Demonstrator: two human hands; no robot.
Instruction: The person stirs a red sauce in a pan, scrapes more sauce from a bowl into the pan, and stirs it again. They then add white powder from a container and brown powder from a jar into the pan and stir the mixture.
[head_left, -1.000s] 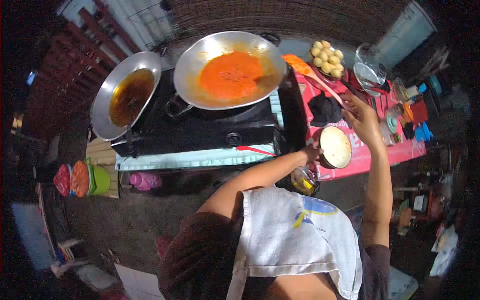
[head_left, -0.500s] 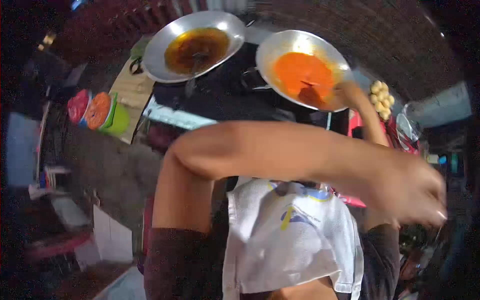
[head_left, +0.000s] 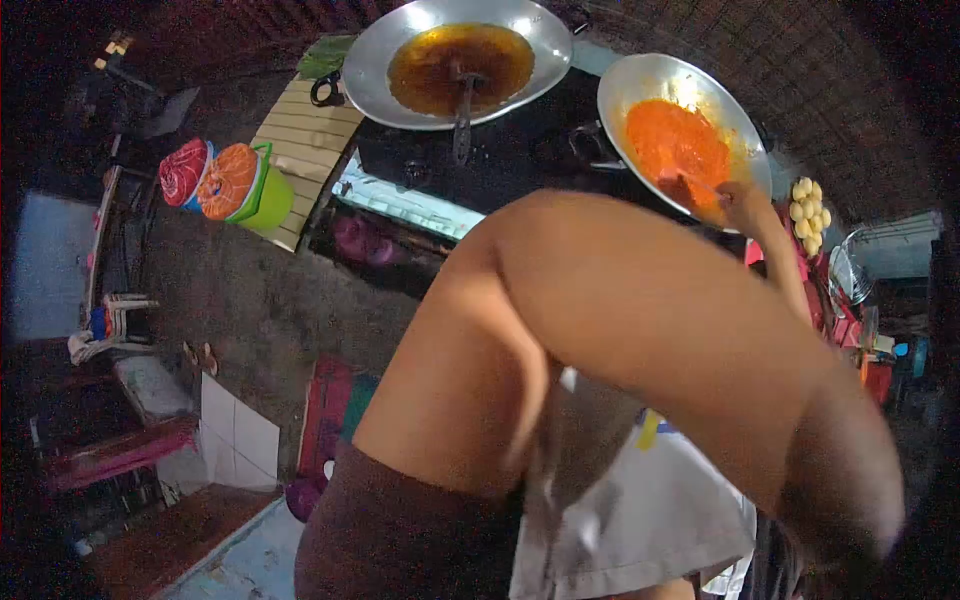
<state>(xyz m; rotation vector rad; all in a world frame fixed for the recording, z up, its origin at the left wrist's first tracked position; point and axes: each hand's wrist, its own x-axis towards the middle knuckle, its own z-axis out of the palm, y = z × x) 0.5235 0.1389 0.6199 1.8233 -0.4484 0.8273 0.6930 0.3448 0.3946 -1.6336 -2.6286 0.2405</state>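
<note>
My right hand (head_left: 745, 208) is closed round the thin handle of a cooking utensil (head_left: 700, 184) at the near rim of the right wok (head_left: 655, 78). The utensil's lower end sits in bright orange sauce (head_left: 680, 138), so its exact kind is hidden. My left arm crosses in front of my body to the far right. At its end, my left hand (head_left: 850, 495) is smeared by motion, and its fingers cannot be made out. On the left, another wok (head_left: 365, 75) holds brown oil, with a patterned-handled utensil (head_left: 463, 125) resting in it.
Several pale eggs or balls (head_left: 808, 215) sit beside the right wok. Left of the stove (head_left: 400, 165), a slatted board (head_left: 300, 130) carries black scissors (head_left: 325, 92) and a green bucket (head_left: 268, 200) with an orange top. Red and clear packages (head_left: 848, 275) lie at the right.
My view has shifted, so the woks appear further right. My left hand has moved lower on the right side, its elbow raised. My right hand stays at the sauce wok with the utensil.
</note>
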